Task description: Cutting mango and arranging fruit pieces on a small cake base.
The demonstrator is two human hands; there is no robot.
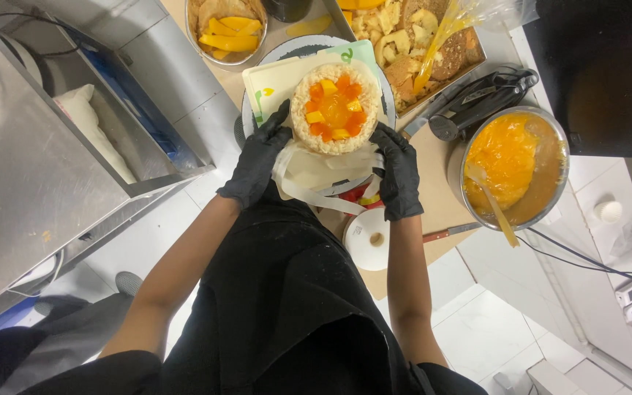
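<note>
Black-gloved left hand [260, 155] and right hand [398, 174] cup sides of round mango-topped cake [334, 108] over white board [279, 80] on turntable [298, 48]. Probably soft, fragile, crumb-coated; support low at sides, not top. White collar strip [314, 192] hangs loose below.

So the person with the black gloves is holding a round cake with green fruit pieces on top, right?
Not quite. The head view shows the fruit pieces on the round cake are orange and yellow, not green. The rest holds: the left hand and right hand, both in black gloves, hold the cake from either side.
</note>
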